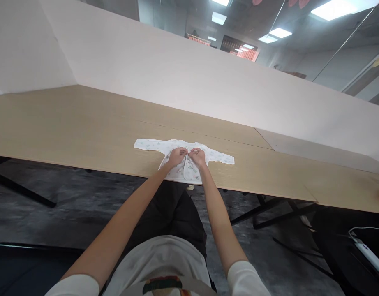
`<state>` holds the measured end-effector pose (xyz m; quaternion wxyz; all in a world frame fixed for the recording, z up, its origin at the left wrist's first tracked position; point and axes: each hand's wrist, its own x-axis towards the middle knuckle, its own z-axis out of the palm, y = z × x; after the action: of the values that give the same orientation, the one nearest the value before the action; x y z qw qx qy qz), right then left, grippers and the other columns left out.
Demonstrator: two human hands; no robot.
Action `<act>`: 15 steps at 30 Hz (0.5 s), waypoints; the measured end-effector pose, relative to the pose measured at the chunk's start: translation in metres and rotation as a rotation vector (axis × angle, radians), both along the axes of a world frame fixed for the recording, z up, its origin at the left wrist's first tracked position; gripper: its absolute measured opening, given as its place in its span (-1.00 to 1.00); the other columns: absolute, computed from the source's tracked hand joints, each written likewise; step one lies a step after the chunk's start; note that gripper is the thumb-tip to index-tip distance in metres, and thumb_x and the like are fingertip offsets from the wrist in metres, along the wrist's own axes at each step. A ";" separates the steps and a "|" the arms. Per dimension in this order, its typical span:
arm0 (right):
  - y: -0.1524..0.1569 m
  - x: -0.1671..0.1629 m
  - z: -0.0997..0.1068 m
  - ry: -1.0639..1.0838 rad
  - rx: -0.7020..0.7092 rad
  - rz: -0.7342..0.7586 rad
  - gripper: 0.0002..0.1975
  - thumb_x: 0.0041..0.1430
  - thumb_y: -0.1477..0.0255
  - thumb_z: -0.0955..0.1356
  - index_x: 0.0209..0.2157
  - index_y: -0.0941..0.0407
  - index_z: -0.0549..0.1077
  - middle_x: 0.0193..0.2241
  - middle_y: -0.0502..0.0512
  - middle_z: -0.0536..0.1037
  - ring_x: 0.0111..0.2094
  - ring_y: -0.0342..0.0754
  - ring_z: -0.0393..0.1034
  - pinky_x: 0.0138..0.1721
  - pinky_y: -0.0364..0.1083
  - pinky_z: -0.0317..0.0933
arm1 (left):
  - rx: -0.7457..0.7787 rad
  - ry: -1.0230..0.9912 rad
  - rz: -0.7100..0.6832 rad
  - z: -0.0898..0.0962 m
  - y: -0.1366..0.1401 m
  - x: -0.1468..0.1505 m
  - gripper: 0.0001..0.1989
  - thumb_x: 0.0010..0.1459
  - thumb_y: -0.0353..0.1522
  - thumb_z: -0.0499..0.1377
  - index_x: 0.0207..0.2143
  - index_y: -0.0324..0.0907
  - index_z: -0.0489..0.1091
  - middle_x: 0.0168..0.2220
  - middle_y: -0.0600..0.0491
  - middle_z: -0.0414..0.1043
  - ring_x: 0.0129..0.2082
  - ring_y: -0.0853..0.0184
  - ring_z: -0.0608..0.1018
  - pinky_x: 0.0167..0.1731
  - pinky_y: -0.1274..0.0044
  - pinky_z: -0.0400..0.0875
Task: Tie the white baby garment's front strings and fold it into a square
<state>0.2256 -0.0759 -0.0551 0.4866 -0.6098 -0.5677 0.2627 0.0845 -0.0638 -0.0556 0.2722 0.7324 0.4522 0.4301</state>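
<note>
A small white baby shirt [189,172] with a faint print lies spread on the table, its sleeves stretched out to both sides. Its lower hem reaches the table's front edge. My left hand [177,156] pinches the shirt's front at the middle of the chest, fingers closed. Close beside it, my right hand [197,156] pinches the other side of the front opening. The fingertips of both hands nearly meet, and the bit of cloth between them is too small to make out.
The long wooden table [84,131] runs across the view, with a white wall panel [165,74] behind it. At the lower right a white power strip [370,257] rests on a black chair [337,242]. Another dark surface [29,267] stands at the lower left.
</note>
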 end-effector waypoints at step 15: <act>-0.009 -0.003 0.008 0.058 -0.043 0.047 -0.80 -0.23 0.44 0.31 -0.42 0.09 0.38 -0.47 -0.02 0.51 -0.44 -0.10 0.39 -0.40 -0.16 0.29 | 0.041 0.078 0.038 0.000 -0.002 0.000 -0.76 0.13 -0.32 0.08 -0.30 -0.22 0.52 -0.29 -0.03 0.58 -0.30 0.28 0.54 -0.19 0.50 0.41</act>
<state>0.2224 -0.0849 -0.0475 0.4832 -0.5988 -0.5618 0.3039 0.0846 -0.0654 -0.0560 0.2311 0.7455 0.4673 0.4153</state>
